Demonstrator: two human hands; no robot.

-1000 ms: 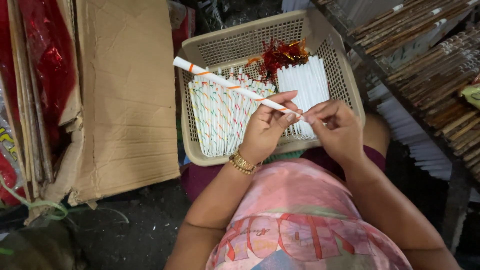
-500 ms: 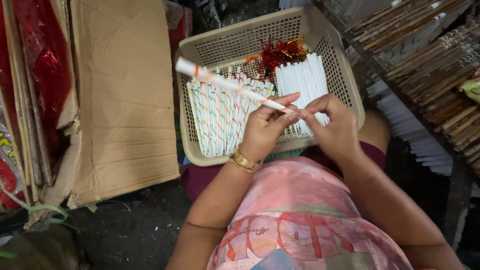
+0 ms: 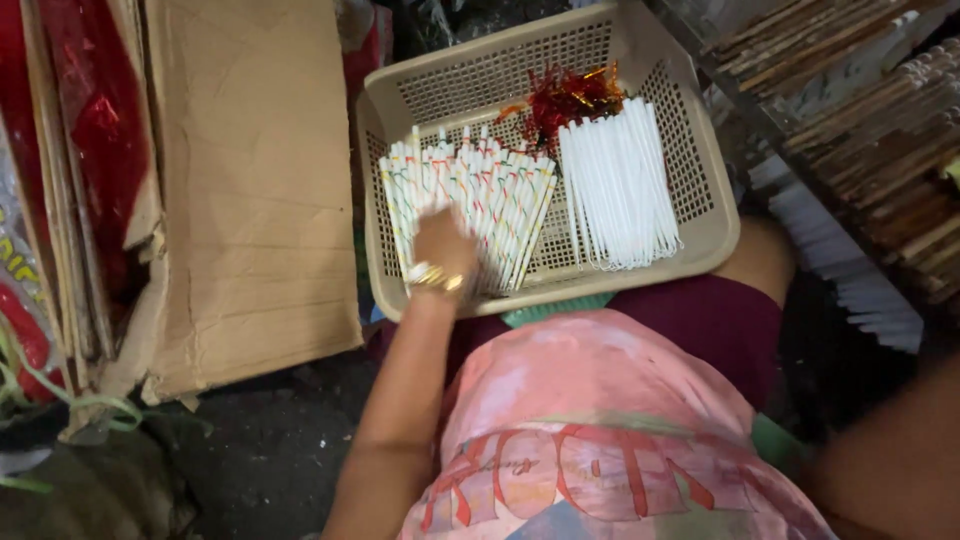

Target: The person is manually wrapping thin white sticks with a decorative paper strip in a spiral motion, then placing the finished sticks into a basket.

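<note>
On our lap sits a beige perforated plastic basket (image 3: 700, 215), tilted slightly, far end up-frame. Our left hand (image 3: 442, 245) is down inside it, resting on the near end of the pile of striped white sticks (image 3: 480, 205) that fans out across the basket's left half. Motion blur on that hand, so we cannot tell if the fingers are clenched on a stick or just lying flat on the pile. Gold bracelet (image 3: 432, 277) at the wrist, right at the basket's near rim.

Right half of the basket holds a neat bundle of plain white sticks (image 3: 620, 185), lying near-to-far, just beside the striped pile and apart from it. At the far end, between the two piles, a clump of red and gold tinsel (image 3: 565, 98).

Our right hand is out of frame; only a blurred forearm (image 3: 890, 460) shows at near right, so its state is unknown.

Left of the basket: flattened brown cardboard (image 3: 250, 190) leaning over red foil sheets (image 3: 95, 120). Far right: stacks of dark wooden sticks (image 3: 860, 90) on a rack.
</note>
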